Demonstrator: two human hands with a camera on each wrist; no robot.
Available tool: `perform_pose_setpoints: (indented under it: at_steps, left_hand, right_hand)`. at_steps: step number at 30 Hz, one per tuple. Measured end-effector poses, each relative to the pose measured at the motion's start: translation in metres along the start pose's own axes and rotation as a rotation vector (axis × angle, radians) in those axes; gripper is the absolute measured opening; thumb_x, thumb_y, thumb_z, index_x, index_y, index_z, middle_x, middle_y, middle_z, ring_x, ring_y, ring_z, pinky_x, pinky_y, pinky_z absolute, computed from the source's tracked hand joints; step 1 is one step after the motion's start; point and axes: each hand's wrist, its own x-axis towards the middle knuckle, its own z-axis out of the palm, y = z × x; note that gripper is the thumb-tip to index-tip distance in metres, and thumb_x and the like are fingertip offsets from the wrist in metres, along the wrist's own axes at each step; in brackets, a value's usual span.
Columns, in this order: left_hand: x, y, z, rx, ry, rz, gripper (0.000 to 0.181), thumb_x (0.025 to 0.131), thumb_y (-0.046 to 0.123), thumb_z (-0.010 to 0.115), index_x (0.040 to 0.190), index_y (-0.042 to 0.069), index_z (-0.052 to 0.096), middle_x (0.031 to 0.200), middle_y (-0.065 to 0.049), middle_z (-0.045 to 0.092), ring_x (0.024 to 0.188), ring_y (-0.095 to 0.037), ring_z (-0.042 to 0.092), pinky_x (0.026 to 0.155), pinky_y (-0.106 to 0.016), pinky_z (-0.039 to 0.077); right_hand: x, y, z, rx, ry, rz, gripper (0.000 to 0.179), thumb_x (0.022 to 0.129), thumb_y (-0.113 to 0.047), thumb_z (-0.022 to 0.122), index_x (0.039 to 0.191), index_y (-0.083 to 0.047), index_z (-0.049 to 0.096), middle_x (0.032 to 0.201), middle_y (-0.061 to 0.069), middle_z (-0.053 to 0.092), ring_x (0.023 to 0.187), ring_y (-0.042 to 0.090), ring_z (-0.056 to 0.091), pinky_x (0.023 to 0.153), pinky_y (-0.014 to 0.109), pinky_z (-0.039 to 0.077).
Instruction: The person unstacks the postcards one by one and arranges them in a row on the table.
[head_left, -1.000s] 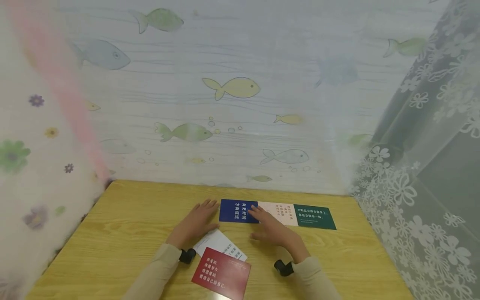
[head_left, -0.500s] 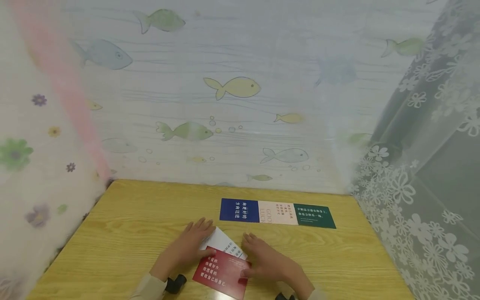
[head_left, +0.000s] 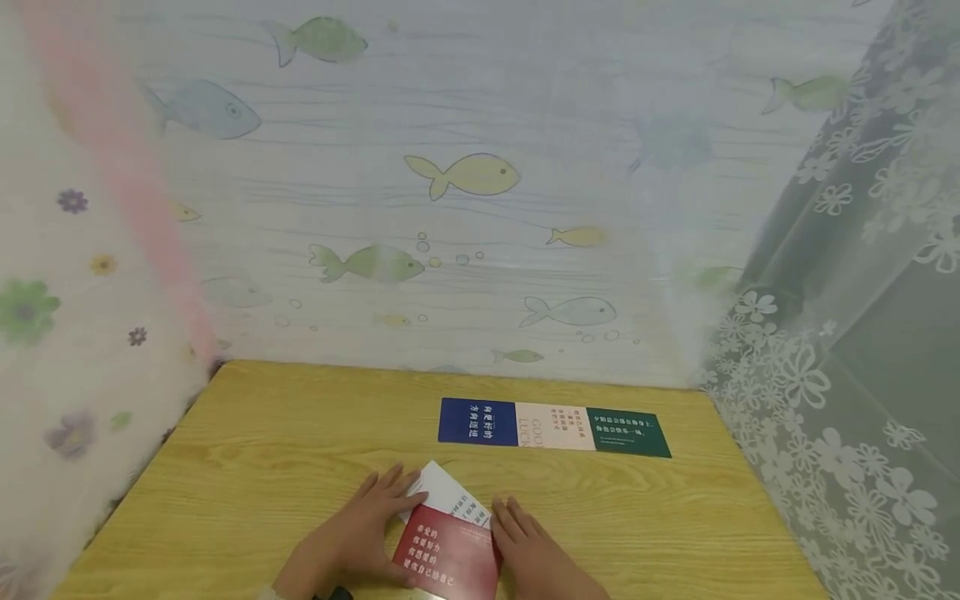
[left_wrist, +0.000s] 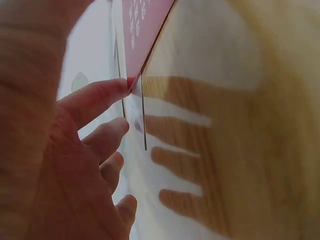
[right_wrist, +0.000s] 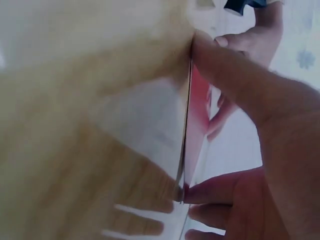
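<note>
A red card (head_left: 452, 557) with white writing lies over a white card (head_left: 450, 493) near the table's front, turned at an angle so the white one shows beyond its far edge. My left hand (head_left: 348, 529) spans the left side of both cards, its thumb over the red card's near left corner. In the left wrist view, the index fingertip (left_wrist: 122, 86) touches a corner of the red card. My right hand (head_left: 538, 554) lies along the right side. Thumb and index finger (right_wrist: 220, 189) touch opposite ends of the red card's edge in the right wrist view.
Beyond the hands, a blue card (head_left: 477, 422), a pale pink card (head_left: 555, 426) and a green card (head_left: 628, 432) lie edge to edge on the wooden table (head_left: 285, 433). A fish-patterned curtain (head_left: 465, 317) hangs behind the table's back edge.
Both hands have come back from the far card row to the two overlapping cards near the front. The right hand now lies along their right edge, and the red card has shifted slightly.
</note>
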Motion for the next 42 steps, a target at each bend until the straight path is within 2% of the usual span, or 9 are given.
perform_pose_setpoints:
  at_steps: [7,11,14,18,21,25,31,38,42]
  left_hand:
    - [-0.006,0.008,0.003,-0.018,0.038,0.033,0.101,0.06,0.069,0.086,0.143,0.017,0.061,0.164,-0.003,0.037,0.155,-0.036,0.023,0.123,-0.061,0.019]
    - [-0.007,0.012,0.006,0.013,0.053,0.036,0.101,0.061,0.069,0.086,0.143,0.016,0.061,0.163,-0.003,0.038,0.154,-0.036,0.025,0.122,-0.062,0.022]
    - [-0.007,0.015,0.007,0.034,0.057,0.034,0.1,0.063,0.072,0.083,0.142,0.015,0.062,0.163,-0.005,0.039,0.153,-0.037,0.026,0.121,-0.063,0.024]
    - [-0.008,0.016,0.008,0.039,0.052,0.003,0.099,0.065,0.076,0.078,0.143,0.019,0.061,0.163,-0.003,0.038,0.154,-0.035,0.025,0.122,-0.061,0.023]
    - [-0.01,0.015,0.009,0.045,0.051,-0.025,0.099,0.064,0.076,0.078,0.144,0.021,0.061,0.164,-0.002,0.037,0.154,-0.034,0.025,0.122,-0.061,0.024]
    - [-0.011,0.016,0.006,0.044,0.055,-0.025,0.098,0.064,0.075,0.08,0.143,0.019,0.062,0.163,-0.004,0.039,0.154,-0.036,0.026,0.121,-0.062,0.025]
    - [-0.011,0.017,0.006,0.03,0.047,-0.023,0.097,0.065,0.073,0.08,0.143,0.018,0.061,0.163,-0.006,0.038,0.153,-0.038,0.026,0.121,-0.064,0.024]
    - [-0.015,0.011,0.007,-0.004,0.023,-0.025,0.099,0.066,0.072,0.081,0.146,0.02,0.058,0.165,-0.006,0.035,0.153,-0.041,0.024,0.12,-0.067,0.024]
    - [-0.017,0.009,0.005,-0.044,-0.004,-0.028,0.102,0.065,0.072,0.081,0.149,0.022,0.055,0.167,-0.004,0.031,0.154,-0.041,0.02,0.12,-0.068,0.02]
  right_hand:
    - [-0.002,0.0,0.002,-0.091,0.038,0.026,0.113,0.076,-0.087,0.058,0.153,-0.006,0.045,0.165,0.009,0.034,0.154,0.036,0.027,0.121,0.05,0.034]
    - [-0.005,0.003,0.004,-0.126,0.087,0.007,0.11,0.077,-0.086,0.057,0.15,-0.004,0.049,0.163,0.013,0.037,0.152,0.038,0.03,0.119,0.053,0.037]
    - [-0.009,0.005,0.004,-0.128,0.095,0.014,0.11,0.077,-0.087,0.056,0.149,-0.005,0.05,0.162,0.013,0.038,0.152,0.038,0.03,0.118,0.054,0.037]
    - [-0.012,0.006,0.002,-0.105,0.076,0.042,0.112,0.074,-0.09,0.056,0.15,-0.007,0.049,0.163,0.012,0.036,0.152,0.038,0.029,0.119,0.056,0.035]
    - [-0.013,0.007,0.002,-0.094,0.063,0.046,0.11,0.074,-0.089,0.056,0.15,-0.009,0.049,0.164,0.012,0.035,0.153,0.038,0.028,0.119,0.057,0.034]
    - [-0.013,0.005,0.001,-0.086,0.06,0.048,0.109,0.075,-0.087,0.058,0.15,-0.008,0.05,0.163,0.013,0.036,0.153,0.038,0.028,0.12,0.057,0.033]
    - [-0.013,0.005,0.0,-0.104,0.09,0.026,0.104,0.078,-0.083,0.061,0.147,-0.006,0.053,0.16,0.014,0.041,0.151,0.038,0.031,0.12,0.056,0.034]
    - [-0.012,0.008,0.0,-0.152,0.122,-0.016,0.104,0.076,-0.084,0.06,0.146,-0.007,0.054,0.158,0.014,0.044,0.15,0.038,0.034,0.119,0.055,0.035]
    - [-0.009,0.013,-0.002,-0.124,0.156,-0.049,0.107,0.074,-0.086,0.06,0.147,-0.007,0.053,0.158,0.013,0.045,0.15,0.038,0.034,0.12,0.054,0.034]
